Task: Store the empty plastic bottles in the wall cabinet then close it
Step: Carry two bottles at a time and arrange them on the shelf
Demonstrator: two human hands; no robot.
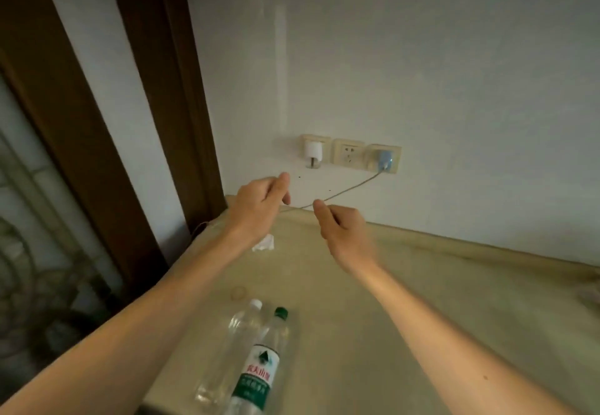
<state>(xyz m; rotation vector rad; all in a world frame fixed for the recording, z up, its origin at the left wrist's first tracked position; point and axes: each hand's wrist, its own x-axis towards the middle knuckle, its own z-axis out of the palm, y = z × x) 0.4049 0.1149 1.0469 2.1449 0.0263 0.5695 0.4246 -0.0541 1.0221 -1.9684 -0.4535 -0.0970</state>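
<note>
Bare forearms reach out over the beige desk (373,333), the left hand (256,208) and right hand (345,231) raised with fingers loosely curled, holding nothing, while two empty plastic bottles, one white-capped (227,349) and one green-capped (263,366), lie touching near its front edge.
</note>
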